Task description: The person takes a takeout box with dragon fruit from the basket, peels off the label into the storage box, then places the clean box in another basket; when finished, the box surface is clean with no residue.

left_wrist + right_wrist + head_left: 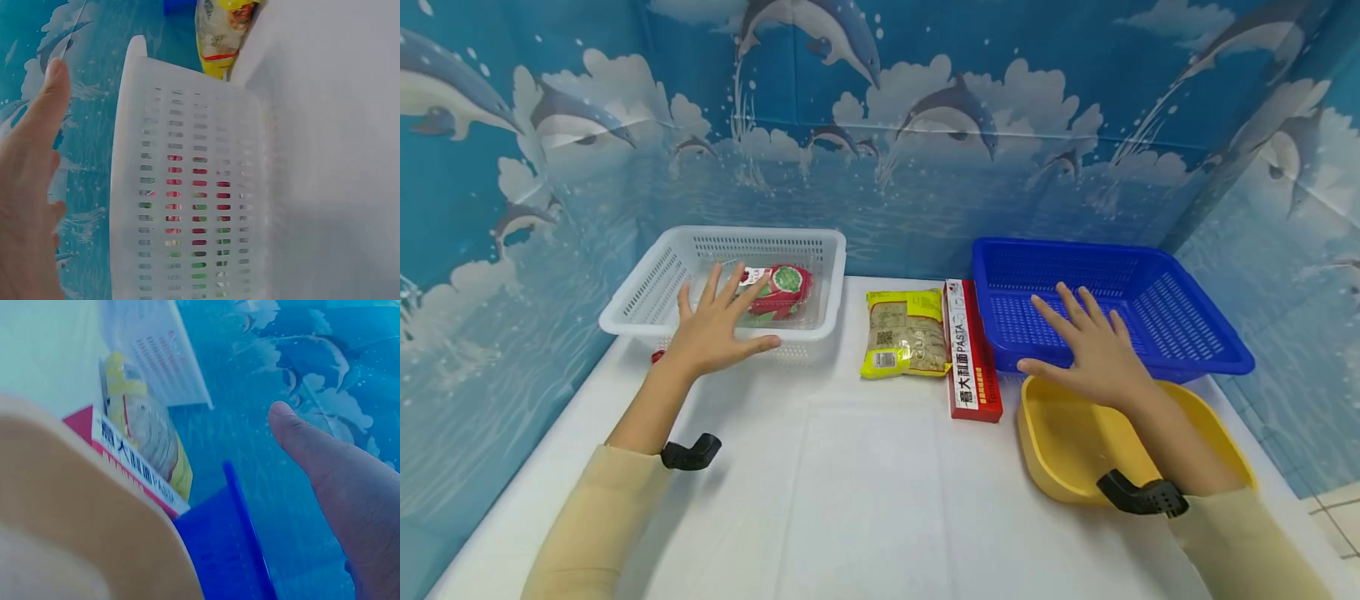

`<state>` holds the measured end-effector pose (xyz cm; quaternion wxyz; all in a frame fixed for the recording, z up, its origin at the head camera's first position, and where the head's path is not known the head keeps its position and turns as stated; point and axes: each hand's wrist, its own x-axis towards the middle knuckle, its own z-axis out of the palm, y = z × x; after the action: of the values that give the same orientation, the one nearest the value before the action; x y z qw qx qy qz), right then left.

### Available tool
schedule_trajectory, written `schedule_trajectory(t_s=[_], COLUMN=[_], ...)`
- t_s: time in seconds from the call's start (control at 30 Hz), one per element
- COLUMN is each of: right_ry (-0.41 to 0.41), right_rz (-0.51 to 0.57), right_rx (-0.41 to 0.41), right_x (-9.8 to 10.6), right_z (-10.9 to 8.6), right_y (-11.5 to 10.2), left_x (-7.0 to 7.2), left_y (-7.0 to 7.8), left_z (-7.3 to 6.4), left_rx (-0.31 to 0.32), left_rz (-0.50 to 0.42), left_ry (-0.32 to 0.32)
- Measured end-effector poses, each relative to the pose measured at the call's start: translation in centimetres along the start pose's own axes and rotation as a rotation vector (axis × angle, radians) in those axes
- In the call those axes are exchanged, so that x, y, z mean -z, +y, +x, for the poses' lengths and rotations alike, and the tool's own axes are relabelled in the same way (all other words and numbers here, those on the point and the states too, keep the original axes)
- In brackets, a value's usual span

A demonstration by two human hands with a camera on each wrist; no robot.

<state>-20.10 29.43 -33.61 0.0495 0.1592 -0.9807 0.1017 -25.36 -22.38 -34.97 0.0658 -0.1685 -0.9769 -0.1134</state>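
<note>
My left hand (711, 329), fingers spread, hovers over the near rim of a white slotted basket (651, 321) and holds nothing. Inside that basket lies a clear plastic pack of red and green dragon fruit (790, 287), partly hidden by the hand. On the other side, my right hand (1093, 354) is spread in the air above a yellow tub (1037, 450) and the near edge of a blue slotted basket (1195, 333), gripping nothing. Between the baskets lie a yellow-edged plastic food bag (906, 333) and a red-and-white pasta box (973, 350), side by side.
A white cloth covers the table (865, 500). Behind and at both sides hangs a blue curtain (895, 192) printed with dolphins. A small red thing (657, 356) shows beside the white basket's near-left corner. The yellow tub stands in front of the blue basket.
</note>
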Motion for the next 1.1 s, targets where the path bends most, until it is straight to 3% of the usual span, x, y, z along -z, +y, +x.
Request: schedule_trajectory(t_s=[0.53, 0.73, 0.83, 0.93, 1.0, 1.1], right_ry=[0.079, 0.110, 0.122, 0.128, 0.132, 0.130], right_rz=[0.128, 0.185, 0.215, 0.253, 0.280, 0.307], right_rx=[0.034, 0.074, 0.086, 0.093, 0.100, 0.108], right_x=[-1.4, -1.6, -1.6, -1.6, -1.7, -1.9], right_z=[-1.6, -1.4, -1.2, -1.0, -0.8, -0.5], right_y=[-3.3, -5.1, -6.2, -7.3, -8.0, -8.8], left_x=[-3.3, -4.8, -5.5, -5.9, -6.2, -6.4], left_y=[1.4, 1.9, 2.3, 2.7, 3.0, 3.3], left_z=[-3.4, -3.7, -3.8, -3.9, -4.0, -4.0], left_rx=[-0.113, -0.140, -0.103, -0.029, 0.044, 0.195], left_rz=[-0.178, -0.296, -0.354, -0.427, -0.483, -0.578], left_ry=[0.368, 0.614, 0.747, 0.836, 0.866, 0.843])
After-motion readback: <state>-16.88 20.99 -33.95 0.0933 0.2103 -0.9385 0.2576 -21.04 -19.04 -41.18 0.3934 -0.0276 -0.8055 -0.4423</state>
